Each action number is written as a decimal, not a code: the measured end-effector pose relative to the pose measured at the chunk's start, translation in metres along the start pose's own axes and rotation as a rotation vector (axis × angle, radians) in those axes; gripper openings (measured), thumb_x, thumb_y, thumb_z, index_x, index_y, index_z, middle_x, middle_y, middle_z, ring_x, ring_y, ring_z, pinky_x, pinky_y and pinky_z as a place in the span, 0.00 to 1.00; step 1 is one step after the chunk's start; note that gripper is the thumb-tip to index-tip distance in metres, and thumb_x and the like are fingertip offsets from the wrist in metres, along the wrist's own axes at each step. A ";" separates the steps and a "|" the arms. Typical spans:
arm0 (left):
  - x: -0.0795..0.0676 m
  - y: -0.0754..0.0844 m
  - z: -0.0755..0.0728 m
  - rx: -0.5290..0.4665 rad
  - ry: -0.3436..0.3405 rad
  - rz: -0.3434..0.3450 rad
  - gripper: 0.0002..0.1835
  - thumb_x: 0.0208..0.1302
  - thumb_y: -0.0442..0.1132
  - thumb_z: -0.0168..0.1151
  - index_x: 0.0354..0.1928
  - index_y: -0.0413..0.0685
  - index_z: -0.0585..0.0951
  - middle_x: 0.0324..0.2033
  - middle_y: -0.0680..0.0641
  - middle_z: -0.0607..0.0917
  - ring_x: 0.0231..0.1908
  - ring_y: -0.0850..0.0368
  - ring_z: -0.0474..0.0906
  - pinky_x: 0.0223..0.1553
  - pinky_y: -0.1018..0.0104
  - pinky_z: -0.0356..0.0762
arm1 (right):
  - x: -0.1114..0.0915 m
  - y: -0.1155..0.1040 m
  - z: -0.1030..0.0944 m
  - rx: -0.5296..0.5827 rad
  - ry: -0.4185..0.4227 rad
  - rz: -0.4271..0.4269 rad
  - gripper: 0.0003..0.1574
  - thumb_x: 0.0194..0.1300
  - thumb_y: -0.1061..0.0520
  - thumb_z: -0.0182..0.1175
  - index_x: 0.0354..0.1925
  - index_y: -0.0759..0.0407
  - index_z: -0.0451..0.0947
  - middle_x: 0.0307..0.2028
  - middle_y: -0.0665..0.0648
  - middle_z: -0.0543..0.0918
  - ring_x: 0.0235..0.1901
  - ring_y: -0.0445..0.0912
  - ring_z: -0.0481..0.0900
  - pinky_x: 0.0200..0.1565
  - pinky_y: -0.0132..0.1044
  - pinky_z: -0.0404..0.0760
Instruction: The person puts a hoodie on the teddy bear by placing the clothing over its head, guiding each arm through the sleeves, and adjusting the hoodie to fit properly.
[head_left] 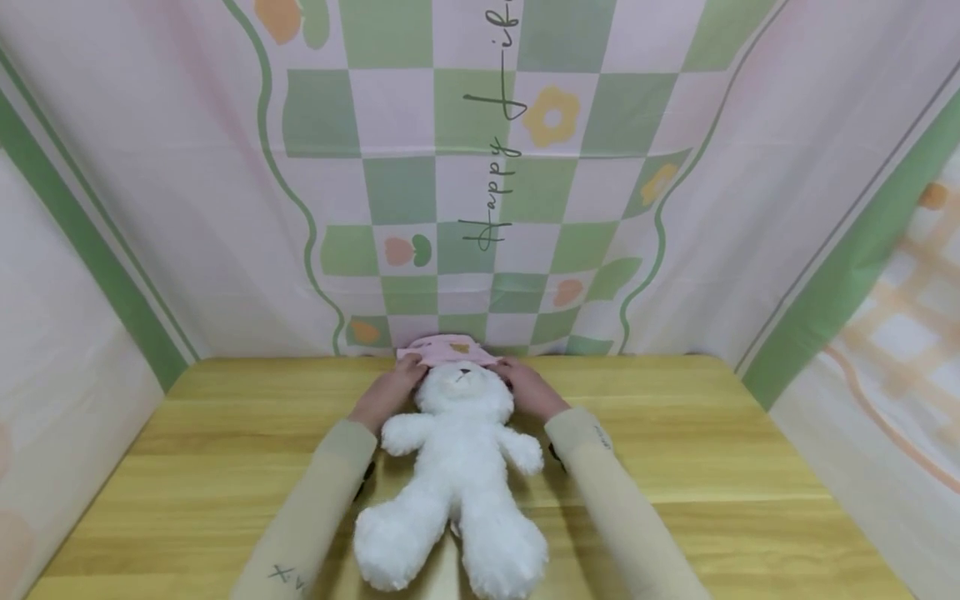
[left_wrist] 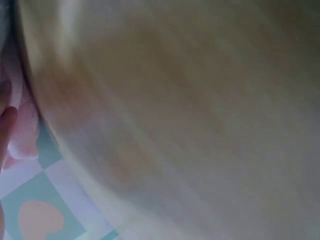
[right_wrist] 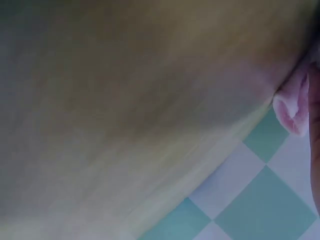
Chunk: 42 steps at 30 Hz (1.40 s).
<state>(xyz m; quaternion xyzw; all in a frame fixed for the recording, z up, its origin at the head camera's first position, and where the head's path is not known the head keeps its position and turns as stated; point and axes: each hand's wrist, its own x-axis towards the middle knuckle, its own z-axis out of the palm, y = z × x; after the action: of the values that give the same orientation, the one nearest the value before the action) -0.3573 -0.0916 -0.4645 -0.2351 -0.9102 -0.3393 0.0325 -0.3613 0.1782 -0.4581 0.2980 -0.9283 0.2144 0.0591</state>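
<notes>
A: What could go wrong to the left of the white plush bear [head_left: 456,454]?

B: The left grip [head_left: 392,390] pinches the near left edge of the pink hat-like cloth [head_left: 442,348], just beside the bear's head. If that side pulls harder than the other, I'd expect the cloth to sit crooked.

A: And at the bear itself?

B: It lies on its back on the desk [head_left: 675,467], and nothing pins its body. A tug could slide the whole toy, and the fluffy fur might bunch and snag the fabric.

A: What about the bear's right-hand neighbour?

B: The right grip [head_left: 531,392] also seems to pinch the cloth, at its other end. I can't tell how much fabric either one has; a shallow hold could slip.

A: So where is the cloth, compared with those holds?

B: From the left: its left end reaches slightly beyond the left fingertips. Its middle spans between the two, over the top of the bear's head, in front of the checked curtain [head_left: 551,196]. Its right end tapers into the right fingers, beside the head, where the right wrist view shows a pink fold.
</notes>
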 end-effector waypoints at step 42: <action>-0.022 0.020 -0.017 -0.007 -0.135 0.050 0.35 0.61 0.52 0.60 0.66 0.38 0.68 0.64 0.35 0.69 0.62 0.36 0.68 0.63 0.43 0.68 | -0.027 0.008 -0.028 0.814 -0.361 0.235 0.50 0.61 0.57 0.64 0.74 0.55 0.49 0.75 0.65 0.39 0.70 0.65 0.55 0.66 0.50 0.69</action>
<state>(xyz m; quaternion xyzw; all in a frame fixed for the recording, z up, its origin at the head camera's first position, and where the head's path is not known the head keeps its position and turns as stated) -0.3300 -0.0982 -0.4439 -0.2803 -0.9030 -0.3249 -0.0213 -0.3441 0.2102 -0.4420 0.2221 -0.7916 0.5113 -0.2503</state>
